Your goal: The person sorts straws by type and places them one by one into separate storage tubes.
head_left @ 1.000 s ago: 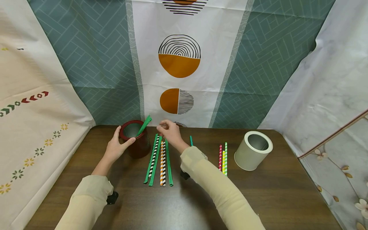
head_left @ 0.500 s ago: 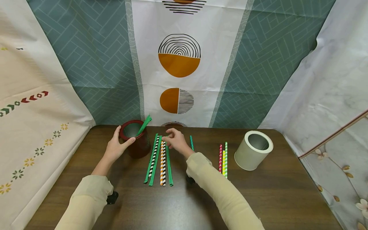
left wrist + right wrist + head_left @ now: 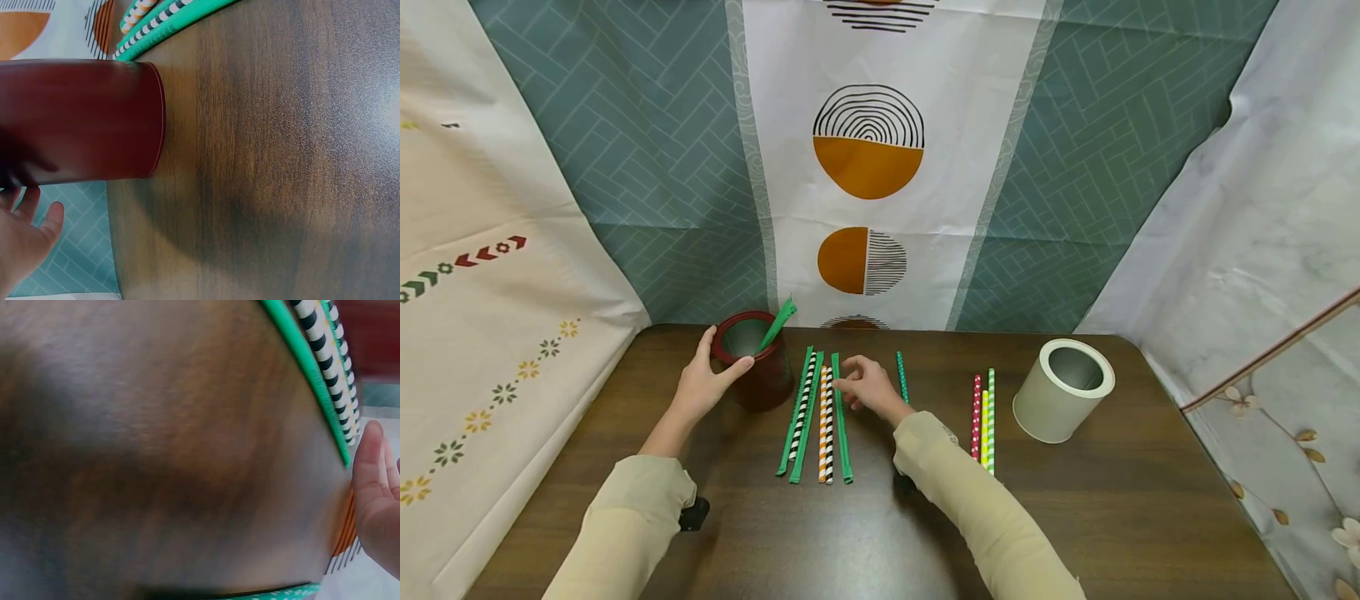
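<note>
My left hand (image 3: 697,387) holds a dark red canister (image 3: 763,383) near its rim, thumb on the near side and fingers on the left. In the left wrist view the canister (image 3: 81,119) fills the upper left. A green-wrapped straw (image 3: 778,322) leans inside it, its top above the rim. My right hand (image 3: 868,385) hovers by the upper end of another green-wrapped straw (image 3: 842,425), fingers loosely bent, holding nothing. Beside that straw lie an orange-striped straw (image 3: 822,429), black-and-white striped straws (image 3: 829,433) and more green-wrapped ones (image 3: 793,417).
A teal dotted straw (image 3: 902,375) lies right of my right hand. Farther right are a pink dotted straw (image 3: 976,417), a yellow straw (image 3: 984,429) and a green-striped straw (image 3: 991,417). A cream canister (image 3: 1045,408) stands on the brown table (image 3: 1120,500), with cloth hanging behind.
My right hand has moved right and toward me, from above the tops of the straws to beside the rightmost green-wrapped one. The left hand and canister have stayed put.
</note>
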`<state>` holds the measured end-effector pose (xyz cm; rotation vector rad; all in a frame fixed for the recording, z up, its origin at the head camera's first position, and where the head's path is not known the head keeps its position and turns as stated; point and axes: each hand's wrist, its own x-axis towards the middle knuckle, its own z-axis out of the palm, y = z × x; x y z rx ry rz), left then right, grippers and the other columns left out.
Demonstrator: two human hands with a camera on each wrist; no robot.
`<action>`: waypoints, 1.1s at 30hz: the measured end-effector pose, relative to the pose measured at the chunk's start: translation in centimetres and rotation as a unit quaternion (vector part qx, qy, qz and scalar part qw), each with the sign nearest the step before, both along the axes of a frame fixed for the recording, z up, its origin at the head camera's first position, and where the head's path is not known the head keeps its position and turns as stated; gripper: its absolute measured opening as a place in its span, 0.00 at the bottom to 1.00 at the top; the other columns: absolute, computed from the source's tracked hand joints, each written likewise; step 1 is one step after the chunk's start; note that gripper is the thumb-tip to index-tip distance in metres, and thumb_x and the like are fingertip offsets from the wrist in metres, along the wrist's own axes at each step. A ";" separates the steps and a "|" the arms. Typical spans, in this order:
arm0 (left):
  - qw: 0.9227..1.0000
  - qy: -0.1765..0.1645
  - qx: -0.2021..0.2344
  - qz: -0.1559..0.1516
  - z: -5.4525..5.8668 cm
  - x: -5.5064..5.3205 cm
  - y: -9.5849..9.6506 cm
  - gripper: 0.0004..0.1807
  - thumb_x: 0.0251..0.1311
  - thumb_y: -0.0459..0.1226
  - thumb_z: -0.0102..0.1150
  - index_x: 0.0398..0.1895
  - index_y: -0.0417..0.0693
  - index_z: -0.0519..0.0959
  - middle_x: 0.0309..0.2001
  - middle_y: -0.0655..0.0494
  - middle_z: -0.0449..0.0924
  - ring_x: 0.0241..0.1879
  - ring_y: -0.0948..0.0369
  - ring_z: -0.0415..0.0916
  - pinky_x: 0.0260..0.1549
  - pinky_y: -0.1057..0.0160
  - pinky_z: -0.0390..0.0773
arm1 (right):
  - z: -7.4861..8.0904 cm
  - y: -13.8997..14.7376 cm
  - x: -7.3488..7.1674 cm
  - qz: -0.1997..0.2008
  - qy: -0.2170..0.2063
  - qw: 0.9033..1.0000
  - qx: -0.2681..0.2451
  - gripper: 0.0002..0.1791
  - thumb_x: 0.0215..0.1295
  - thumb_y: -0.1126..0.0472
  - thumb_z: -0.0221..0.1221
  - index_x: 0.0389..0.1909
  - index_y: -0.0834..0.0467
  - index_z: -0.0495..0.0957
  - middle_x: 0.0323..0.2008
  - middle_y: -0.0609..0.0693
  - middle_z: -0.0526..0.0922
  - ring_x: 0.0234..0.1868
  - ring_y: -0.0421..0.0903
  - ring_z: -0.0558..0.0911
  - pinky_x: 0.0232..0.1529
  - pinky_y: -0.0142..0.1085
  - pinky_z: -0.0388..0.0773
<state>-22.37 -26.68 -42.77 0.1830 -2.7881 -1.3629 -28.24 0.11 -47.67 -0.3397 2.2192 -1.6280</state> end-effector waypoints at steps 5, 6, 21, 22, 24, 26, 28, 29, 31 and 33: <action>1.000 -0.003 -0.001 0.001 0.2 0.1 -0.1 0.52 0.51 0.59 0.51 0.69 0.54 0.31 0.68 0.40 0.41 0.65 0.38 0.43 0.55 0.35 0.52 | -0.8 0.3 0.3 0.015 -0.021 1.000 0.018 0.26 0.55 0.59 0.59 0.54 0.63 0.66 0.33 0.59 0.79 0.28 0.53 0.79 0.25 0.41 0.78; 1.000 -0.003 -0.001 0.001 0.3 0.1 -0.1 0.52 0.51 0.59 0.51 0.69 0.54 0.31 0.68 0.40 0.41 0.65 0.38 0.43 0.55 0.35 0.52 | -1.0 0.3 0.4 0.016 -0.023 0.999 0.023 0.26 0.55 0.59 0.60 0.54 0.62 0.66 0.33 0.59 0.79 0.27 0.51 0.79 0.25 0.40 0.78; 1.000 -0.004 -0.003 0.002 0.2 0.0 0.1 0.52 0.51 0.59 0.51 0.69 0.54 0.31 0.68 0.41 0.42 0.65 0.39 0.43 0.56 0.36 0.52 | -2.3 -0.2 1.2 0.025 0.044 0.990 0.134 0.21 0.54 0.61 0.60 0.48 0.64 0.70 0.15 0.51 0.73 0.12 0.43 0.70 0.15 0.32 0.71; 1.000 -0.004 -0.004 0.002 0.2 0.0 0.1 0.52 0.51 0.59 0.51 0.69 0.54 0.31 0.68 0.41 0.42 0.65 0.39 0.43 0.56 0.36 0.52 | -2.4 -0.3 1.2 0.027 0.053 0.987 0.151 0.21 0.54 0.60 0.60 0.48 0.64 0.70 0.16 0.52 0.74 0.12 0.44 0.71 0.16 0.33 0.71; 1.000 -0.004 -0.003 0.002 0.2 0.1 0.1 0.52 0.51 0.59 0.51 0.69 0.54 0.31 0.68 0.40 0.42 0.65 0.39 0.43 0.56 0.36 0.52 | -2.6 -0.5 1.3 0.027 0.074 0.978 0.193 0.22 0.54 0.57 0.61 0.48 0.62 0.71 0.24 0.52 0.78 0.19 0.44 0.74 0.20 0.33 0.72; 1.000 -0.004 -0.003 0.002 0.2 0.1 0.1 0.52 0.52 0.59 0.51 0.69 0.53 0.31 0.68 0.40 0.43 0.65 0.39 0.43 0.56 0.36 0.52 | -2.6 -0.7 1.3 0.025 0.089 0.969 0.230 0.23 0.53 0.55 0.61 0.48 0.61 0.71 0.33 0.53 0.79 0.28 0.46 0.77 0.26 0.34 0.73; 1.000 -0.006 -0.003 0.000 0.2 0.1 0.0 0.52 0.51 0.59 0.51 0.69 0.53 0.31 0.68 0.40 0.42 0.65 0.38 0.43 0.56 0.35 0.52 | -2.5 -0.9 1.5 0.025 0.099 0.961 0.257 0.23 0.53 0.54 0.61 0.49 0.60 0.71 0.40 0.54 0.78 0.35 0.46 0.77 0.31 0.35 0.73; 1.000 -0.006 -0.003 0.000 0.2 0.1 0.0 0.52 0.51 0.59 0.51 0.69 0.53 0.31 0.68 0.39 0.42 0.65 0.38 0.43 0.56 0.35 0.52 | -2.5 -0.9 1.5 0.025 0.103 0.957 0.268 0.23 0.53 0.54 0.61 0.49 0.60 0.71 0.43 0.54 0.77 0.37 0.45 0.76 0.33 0.35 0.73; 1.000 -0.006 -0.001 -0.001 0.3 0.1 0.0 0.52 0.51 0.59 0.51 0.69 0.53 0.31 0.68 0.40 0.42 0.65 0.38 0.43 0.56 0.36 0.52 | -2.4 -1.1 1.7 0.025 0.105 0.954 0.279 0.23 0.53 0.55 0.61 0.49 0.61 0.71 0.42 0.55 0.78 0.37 0.46 0.77 0.32 0.35 0.73; 1.000 -0.005 0.001 -0.001 0.3 0.0 0.0 0.52 0.51 0.59 0.51 0.69 0.53 0.31 0.68 0.40 0.42 0.65 0.39 0.42 0.56 0.36 0.52 | -2.3 -1.1 1.8 0.024 0.110 0.951 0.287 0.23 0.53 0.56 0.61 0.49 0.61 0.72 0.41 0.54 0.78 0.34 0.45 0.76 0.30 0.34 0.73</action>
